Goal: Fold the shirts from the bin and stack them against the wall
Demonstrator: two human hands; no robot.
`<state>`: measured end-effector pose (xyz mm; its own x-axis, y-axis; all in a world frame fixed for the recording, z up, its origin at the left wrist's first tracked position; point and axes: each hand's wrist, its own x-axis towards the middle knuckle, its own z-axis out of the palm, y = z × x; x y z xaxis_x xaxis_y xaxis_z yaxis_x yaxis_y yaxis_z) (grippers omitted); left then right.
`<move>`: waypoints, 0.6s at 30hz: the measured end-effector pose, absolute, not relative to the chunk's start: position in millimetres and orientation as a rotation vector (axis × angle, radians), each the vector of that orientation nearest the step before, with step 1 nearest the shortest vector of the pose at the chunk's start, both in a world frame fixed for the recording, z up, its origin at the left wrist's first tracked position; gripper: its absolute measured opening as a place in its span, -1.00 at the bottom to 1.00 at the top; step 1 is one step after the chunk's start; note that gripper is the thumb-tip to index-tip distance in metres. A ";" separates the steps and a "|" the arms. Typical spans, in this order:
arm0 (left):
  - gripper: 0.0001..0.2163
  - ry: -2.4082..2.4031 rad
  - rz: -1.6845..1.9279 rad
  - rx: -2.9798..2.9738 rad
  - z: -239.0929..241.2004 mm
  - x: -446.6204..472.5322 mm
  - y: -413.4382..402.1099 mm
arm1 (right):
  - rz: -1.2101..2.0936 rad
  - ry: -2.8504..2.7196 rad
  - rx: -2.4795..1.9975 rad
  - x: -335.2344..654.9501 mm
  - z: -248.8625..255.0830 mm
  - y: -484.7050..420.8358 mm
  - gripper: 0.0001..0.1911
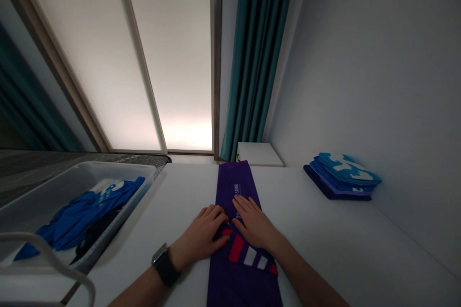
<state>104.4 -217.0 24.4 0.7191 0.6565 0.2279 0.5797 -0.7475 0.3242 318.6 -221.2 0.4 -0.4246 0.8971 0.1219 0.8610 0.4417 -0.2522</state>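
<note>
A purple shirt (234,278) lies folded into a long narrow strip on the white table, with red and white bars and small white lettering on it. My left hand (203,232), with a black watch on the wrist, rests at the strip's left edge. Its fingers are slightly bent, thumb and index finger apart on the cloth. Flat on the middle of the strip lies my right hand (254,223), fingers stretched out over part of the lettering. Neither hand lifts the fabric.
A clear plastic bin (140,169) on the left holds a crumpled blue garment (86,211) and dark cloth. Folded garments (342,177) are stacked at the right by the wall. Beyond the white table (180,187) stand a white cabinet (259,152) and teal curtain (255,57). A pale curved bar (54,256) crosses the lower left.
</note>
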 end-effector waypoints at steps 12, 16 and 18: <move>-0.72 0.825 0.415 2.650 36.9 94.1 -209.2 | 0.177 -2.502 -1.349 302.6 31.4 -261.3 -0.92; -0.87 0.743 0.450 2.665 38.8 95.1 -213.1 | 0.283 -2.608 -1.270 299.6 30.7 -285.1 -0.94; -0.94 0.693 0.444 2.691 38.5 97.5 -216.3 | 0.354 -2.625 -1.256 302.1 31.0 -293.8 -0.92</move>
<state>97.5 -216.3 38.5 0.8336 0.5092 0.2143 0.4078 -0.8288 0.3831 302.1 -293.8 31.0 -0.6149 0.7841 0.0846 0.7335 0.6080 -0.3036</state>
